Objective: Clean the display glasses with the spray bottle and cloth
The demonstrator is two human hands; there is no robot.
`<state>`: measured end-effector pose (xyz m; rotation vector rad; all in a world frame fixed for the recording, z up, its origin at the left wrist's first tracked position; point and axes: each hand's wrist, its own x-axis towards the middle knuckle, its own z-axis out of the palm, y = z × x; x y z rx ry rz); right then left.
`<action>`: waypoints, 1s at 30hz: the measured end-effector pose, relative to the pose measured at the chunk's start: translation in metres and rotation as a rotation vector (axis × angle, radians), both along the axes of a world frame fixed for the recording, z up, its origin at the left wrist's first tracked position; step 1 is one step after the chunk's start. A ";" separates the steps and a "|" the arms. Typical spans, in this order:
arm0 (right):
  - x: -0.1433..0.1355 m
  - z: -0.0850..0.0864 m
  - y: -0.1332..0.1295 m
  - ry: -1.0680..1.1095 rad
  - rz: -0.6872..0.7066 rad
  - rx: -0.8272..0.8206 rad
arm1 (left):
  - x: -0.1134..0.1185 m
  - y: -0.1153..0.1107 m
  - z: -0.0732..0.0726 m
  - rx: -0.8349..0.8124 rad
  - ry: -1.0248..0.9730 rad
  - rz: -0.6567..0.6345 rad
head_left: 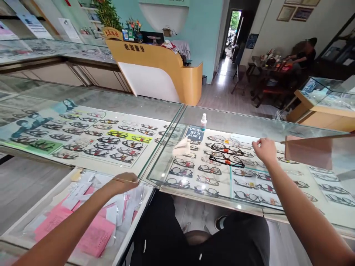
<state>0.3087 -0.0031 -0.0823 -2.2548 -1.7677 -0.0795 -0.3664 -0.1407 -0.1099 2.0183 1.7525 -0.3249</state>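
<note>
Over the glass display counter (194, 189), my right hand (265, 149) is closed, its fingers curled in; whatever it may hold does not show. To its left, two dark-framed pairs of eyeglasses, the farther pair (231, 149) and the nearer pair (220, 159), lie on the glass. My left hand (125, 181) is at the counter's near edge, above an open drawer (16, 231); its fingers are hard to make out there. A pale folded cloth (181, 147) and a small white spray bottle (203, 121) stand on the glass beyond.
Rows of eyeglasses (107, 140) lie beneath the glass. Pink pouches (97, 236) and clear plastic packets fill the drawer. A brownish panel (307, 152) rises at the right. Farther off are a wooden reception desk (191, 83) and a person (306, 53) seated at a table.
</note>
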 end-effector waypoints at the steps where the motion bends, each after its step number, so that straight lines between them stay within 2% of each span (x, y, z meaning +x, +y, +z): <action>1: 0.000 0.000 0.000 0.027 0.003 0.001 | 0.001 -0.016 0.011 -0.070 0.015 0.013; 3: 0.001 0.001 -0.001 0.097 0.010 0.003 | 0.011 -0.044 0.037 -0.367 -0.008 0.103; 5: 0.003 0.001 -0.001 0.172 0.015 0.006 | 0.032 -0.065 0.068 -0.617 -0.111 0.166; 7: 0.005 0.002 -0.001 0.244 0.021 0.021 | 0.063 -0.076 0.103 -0.719 -0.208 0.163; 9: 0.007 0.003 -0.001 0.323 0.033 0.036 | 0.102 -0.076 0.139 -0.719 -0.290 0.113; 12: 0.008 0.006 -0.003 0.423 0.054 0.041 | 0.167 -0.061 0.186 -0.608 -0.360 -0.009; 15: 0.007 0.009 -0.005 0.461 0.063 0.048 | 0.229 -0.033 0.211 -0.376 -0.332 -0.194; 18: 0.005 0.011 -0.005 0.480 0.077 0.048 | 0.282 0.005 0.212 -0.108 -0.306 -0.358; 22: 0.004 0.011 -0.002 0.484 0.091 0.041 | 0.333 0.064 0.191 0.224 -0.161 -0.481; 26: 0.004 0.010 0.000 0.474 0.099 0.022 | 0.359 0.112 0.162 0.464 -0.039 -0.638; 30: 0.002 0.010 0.002 0.470 0.099 -0.003 | 0.369 0.138 0.135 0.501 0.041 -0.693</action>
